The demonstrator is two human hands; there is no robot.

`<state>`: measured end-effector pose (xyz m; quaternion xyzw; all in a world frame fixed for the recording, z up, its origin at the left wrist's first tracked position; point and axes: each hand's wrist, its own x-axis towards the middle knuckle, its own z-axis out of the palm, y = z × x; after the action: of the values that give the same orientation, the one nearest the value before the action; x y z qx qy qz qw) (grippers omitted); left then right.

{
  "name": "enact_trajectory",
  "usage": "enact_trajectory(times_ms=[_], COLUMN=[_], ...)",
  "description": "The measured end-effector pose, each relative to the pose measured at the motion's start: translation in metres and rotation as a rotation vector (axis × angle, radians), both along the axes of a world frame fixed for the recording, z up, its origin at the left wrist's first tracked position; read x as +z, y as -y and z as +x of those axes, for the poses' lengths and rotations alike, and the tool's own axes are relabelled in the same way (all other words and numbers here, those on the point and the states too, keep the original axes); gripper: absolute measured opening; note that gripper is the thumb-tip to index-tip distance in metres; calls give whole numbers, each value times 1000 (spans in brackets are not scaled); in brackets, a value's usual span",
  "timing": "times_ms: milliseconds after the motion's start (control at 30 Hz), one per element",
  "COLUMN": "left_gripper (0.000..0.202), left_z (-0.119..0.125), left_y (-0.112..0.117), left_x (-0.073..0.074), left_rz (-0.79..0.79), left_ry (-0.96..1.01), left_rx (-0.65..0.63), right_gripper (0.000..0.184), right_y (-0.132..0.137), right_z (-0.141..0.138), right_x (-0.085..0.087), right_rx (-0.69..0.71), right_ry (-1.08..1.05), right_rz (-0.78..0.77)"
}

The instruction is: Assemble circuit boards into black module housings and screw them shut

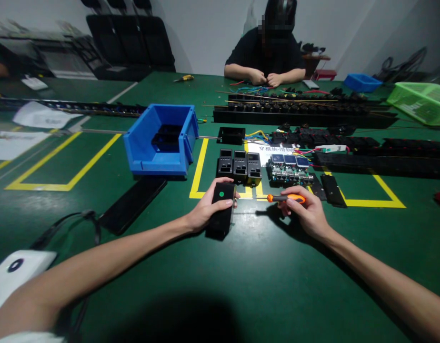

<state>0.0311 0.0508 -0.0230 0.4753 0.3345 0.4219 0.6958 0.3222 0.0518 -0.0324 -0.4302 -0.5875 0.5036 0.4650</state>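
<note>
Black case [220,220] near centre, left hand's [205,207] fingers wrapped around it, thumb on top. Right hand [305,209] pinching orange-black screwdriver [287,198], shaft pointing left at case; can't tell if tip touches. Three black housings [240,166] just beyond, blue bin [157,166] farther left.

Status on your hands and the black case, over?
Left hand: gripping black case, green dot facing up. Right hand: holding screwdriver, shaft toward case. Tip contact unclear; left fingertips close by.
</note>
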Motion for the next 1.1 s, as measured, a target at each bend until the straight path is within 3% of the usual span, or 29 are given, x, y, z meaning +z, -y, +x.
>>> enact_trajectory(times_ms=[167,1100], left_gripper=[51,54], left_z=[2,2], left_y=[2,1], left_x=[4,3], left_rz=[-73,-62], left_ry=[82,67], left_rx=[-89,-17], right_gripper=[22,19], right_y=[2,1], right_z=[-2,-1], right_x=[4,3], right_rx=[32,30], right_ry=[31,41], right_rz=[-2,3])
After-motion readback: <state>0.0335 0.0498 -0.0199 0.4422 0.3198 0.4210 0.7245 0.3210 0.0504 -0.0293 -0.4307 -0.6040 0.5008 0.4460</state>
